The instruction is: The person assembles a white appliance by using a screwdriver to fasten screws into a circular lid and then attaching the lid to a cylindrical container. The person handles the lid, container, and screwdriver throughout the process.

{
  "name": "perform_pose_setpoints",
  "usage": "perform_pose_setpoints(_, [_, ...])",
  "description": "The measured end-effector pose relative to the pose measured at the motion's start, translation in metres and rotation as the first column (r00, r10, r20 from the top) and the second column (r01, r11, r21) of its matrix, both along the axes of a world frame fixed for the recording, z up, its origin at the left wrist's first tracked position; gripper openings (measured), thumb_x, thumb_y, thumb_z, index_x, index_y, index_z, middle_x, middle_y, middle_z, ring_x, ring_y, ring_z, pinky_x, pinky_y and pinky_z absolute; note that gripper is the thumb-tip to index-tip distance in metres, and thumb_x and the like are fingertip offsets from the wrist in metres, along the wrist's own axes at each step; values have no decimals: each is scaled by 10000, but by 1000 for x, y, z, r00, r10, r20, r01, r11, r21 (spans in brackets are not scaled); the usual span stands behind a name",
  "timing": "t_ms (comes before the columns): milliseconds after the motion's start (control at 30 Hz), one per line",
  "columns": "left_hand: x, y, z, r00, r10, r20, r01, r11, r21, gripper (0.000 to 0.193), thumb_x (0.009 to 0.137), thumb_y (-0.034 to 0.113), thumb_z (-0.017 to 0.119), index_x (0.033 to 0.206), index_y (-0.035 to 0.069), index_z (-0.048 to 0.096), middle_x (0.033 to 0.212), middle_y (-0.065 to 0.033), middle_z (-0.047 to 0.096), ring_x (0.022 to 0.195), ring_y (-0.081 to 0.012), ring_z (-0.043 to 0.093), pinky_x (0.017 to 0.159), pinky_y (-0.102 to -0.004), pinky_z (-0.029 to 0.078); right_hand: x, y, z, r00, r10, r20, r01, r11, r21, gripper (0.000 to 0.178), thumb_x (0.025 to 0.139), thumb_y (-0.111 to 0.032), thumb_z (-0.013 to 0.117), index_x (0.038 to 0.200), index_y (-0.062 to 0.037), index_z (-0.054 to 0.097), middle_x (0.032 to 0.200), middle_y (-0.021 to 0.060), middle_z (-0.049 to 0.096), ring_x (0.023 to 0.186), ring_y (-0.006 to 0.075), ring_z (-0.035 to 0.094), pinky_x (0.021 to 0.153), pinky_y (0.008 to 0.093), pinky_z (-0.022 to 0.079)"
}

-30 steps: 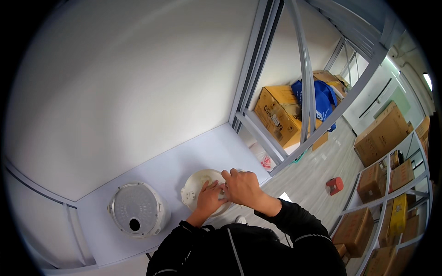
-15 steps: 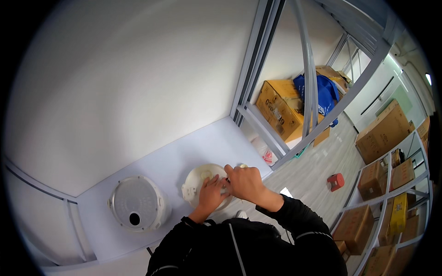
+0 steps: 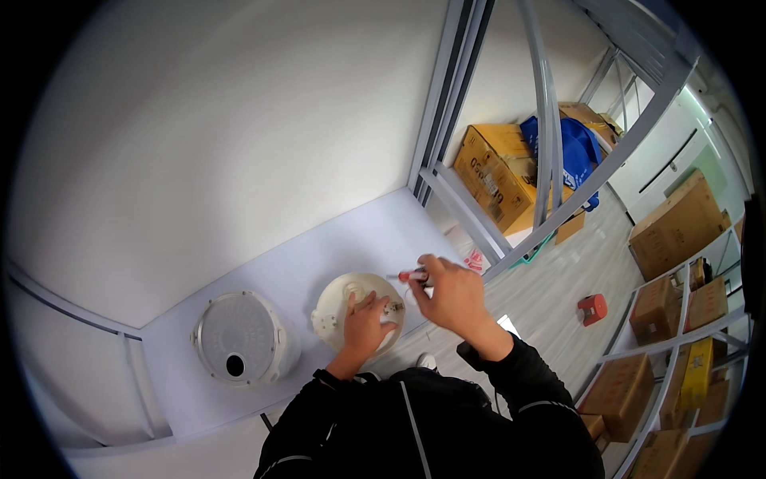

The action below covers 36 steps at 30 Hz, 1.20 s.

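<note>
A round cream plastic part [image 3: 329, 302], shallow like a lid or base, lies on the table's front area. My left hand [image 3: 365, 326] rests on it with fingers spread, holding nothing. Small metal fittings [image 3: 393, 307] show at its right side, near my left fingers. Just right of the part, my right hand [image 3: 456, 297] is closed around a screwdriver [image 3: 412, 276] with a red handle. Its thin shaft points left, raised clear of the part. My fingers hide most of the handle.
At the left of the pale table [image 3: 279, 263] stands a white round appliance body [image 3: 239, 335] with a grey top and a dark hole. A grey metal frame [image 3: 471, 211] rises at the right. Beyond it are cardboard boxes [image 3: 499, 172], a blue bag [image 3: 576, 152] and a red stool [image 3: 592, 309].
My right hand has lifted off the round part and moved right with the screwdriver. My left hand stays on the part, its fingers now spread wider. The view has shifted slightly.
</note>
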State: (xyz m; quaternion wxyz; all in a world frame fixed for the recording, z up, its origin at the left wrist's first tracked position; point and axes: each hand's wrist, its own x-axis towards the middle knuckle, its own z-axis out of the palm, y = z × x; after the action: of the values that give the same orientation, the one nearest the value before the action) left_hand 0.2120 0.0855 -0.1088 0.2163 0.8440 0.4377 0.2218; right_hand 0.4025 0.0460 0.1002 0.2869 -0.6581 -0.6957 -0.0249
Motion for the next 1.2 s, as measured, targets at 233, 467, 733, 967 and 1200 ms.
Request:
perform_pose_setpoints(233, [-33,-8,17,998,27,-61,-29,999,-21,605,844,50,816,1428,117,671,1361,-104,758,1493,-303,567,1330,-546,269,43,33,-132,996,-61,-58,53,991,-122,421,972,-266,780,1344,-77,726,1042,124,763,839,362,760,716,463,603])
perform_pose_setpoints(467, [-49,-22,7,999,4,54,5,984,-179,488,870,-37,726,1337,101,692,1365,-107,750,1496,-342,558,1276,-561,371,16,34,-185,1000,18,-8,-20,974,-226,539,929,-323,802,1396,-92,667,1023,158,771,836,376,766,708,492,614])
perform_pose_setpoints(733, [-50,-29,8,993,57,107,-32,975,-222,347,911,77,693,1255,97,729,1084,-106,811,1121,-341,744,1214,-519,469,2,37,-214,991,130,33,-98,872,-479,847,892,-448,794,1591,-95,471,1057,189,759,898,403,771,743,534,613])
perform_pose_setpoints(967, [-35,-38,23,984,154,90,-144,983,-115,356,914,191,742,1258,101,736,918,-95,783,910,-354,750,1114,-480,546,31,46,-176,965,257,-59,-248,807,-537,929,876,-525,833,1611,-102,454,1189,206,713,992,408,761,809,532,614])
perform_pose_setpoints(1200, [-4,-38,31,947,311,84,-308,950,-48,334,892,152,741,1218,76,751,1031,-106,745,1025,-358,696,961,-485,548,85,55,-194,950,308,43,-277,900,-336,484,866,-233,810,1318,-131,669,1090,110,686,1053,362,707,802,462,609])
